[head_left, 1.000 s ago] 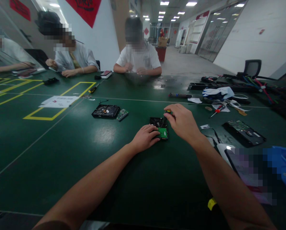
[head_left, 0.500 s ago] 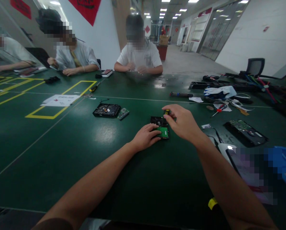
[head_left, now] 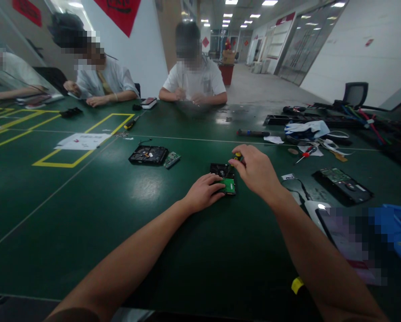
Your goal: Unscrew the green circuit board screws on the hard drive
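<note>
In front of me on the green table lies a hard drive (head_left: 218, 170) with a black casing and a green circuit board (head_left: 229, 185). My left hand (head_left: 204, 191) steadies it from the left, fingers over the board and thumb along the near side. Above the drive's right side, my right hand (head_left: 254, 167) pinches a screwdriver (head_left: 236, 157) by its yellow-and-black handle. The shaft slants down toward the drive, but I cannot make out whether its tip touches a screw.
Left of the drive lie another hard drive (head_left: 148, 154) and a loose circuit board (head_left: 172, 159). To the right are a third drive (head_left: 343, 185), a red-handled screwdriver (head_left: 307, 154), gloves (head_left: 306, 129) and a blue bin (head_left: 400, 232). Several people sit across the table.
The screwdriver's handle has turned and tilted in my right hand, and the fingers have shifted slightly on it. My left hand stays on the drive.
</note>
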The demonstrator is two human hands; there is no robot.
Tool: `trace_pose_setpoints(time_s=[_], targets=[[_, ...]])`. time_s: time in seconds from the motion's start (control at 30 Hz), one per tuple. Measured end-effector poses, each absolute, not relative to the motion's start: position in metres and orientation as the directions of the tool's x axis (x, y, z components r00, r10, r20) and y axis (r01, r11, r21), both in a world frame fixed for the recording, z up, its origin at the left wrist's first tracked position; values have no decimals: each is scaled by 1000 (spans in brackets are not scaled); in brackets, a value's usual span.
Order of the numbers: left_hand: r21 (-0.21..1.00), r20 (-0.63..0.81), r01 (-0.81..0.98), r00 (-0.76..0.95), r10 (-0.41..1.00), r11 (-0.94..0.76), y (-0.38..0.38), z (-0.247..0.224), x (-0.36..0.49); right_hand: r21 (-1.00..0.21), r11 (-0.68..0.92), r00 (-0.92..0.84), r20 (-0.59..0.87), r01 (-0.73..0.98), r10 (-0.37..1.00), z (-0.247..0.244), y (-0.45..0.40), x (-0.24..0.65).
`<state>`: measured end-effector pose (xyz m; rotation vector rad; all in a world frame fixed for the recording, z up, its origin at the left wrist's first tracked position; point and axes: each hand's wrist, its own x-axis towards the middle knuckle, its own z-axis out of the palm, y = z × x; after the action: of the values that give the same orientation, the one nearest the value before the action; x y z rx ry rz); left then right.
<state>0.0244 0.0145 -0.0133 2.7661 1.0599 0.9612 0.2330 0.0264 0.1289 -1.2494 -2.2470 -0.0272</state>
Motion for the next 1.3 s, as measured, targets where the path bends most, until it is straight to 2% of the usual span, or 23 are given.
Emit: trace_pose_setpoints(time_s=[0.23,0.53,0.77,1.13,1.3], targets=[[244,540,595,573,617,-766,14,-12,25,-178,518,-391,468,837,793,133,20,231],[257,531,596,571,626,-761,14,-11,25,-291,714,-546,484,636,684,133,21,233],[244,538,603,568,623,-760,13,-11,26,-230,663,-511,476,713,715,130,25,234],[237,532,613,567,629,-753,14,-13,26,-268,591,-398,526,761,752,126,27,233],[236,537,607,569,623,-759,14,-12,26,-254,625,-439,522,738,731,126,27,233]])
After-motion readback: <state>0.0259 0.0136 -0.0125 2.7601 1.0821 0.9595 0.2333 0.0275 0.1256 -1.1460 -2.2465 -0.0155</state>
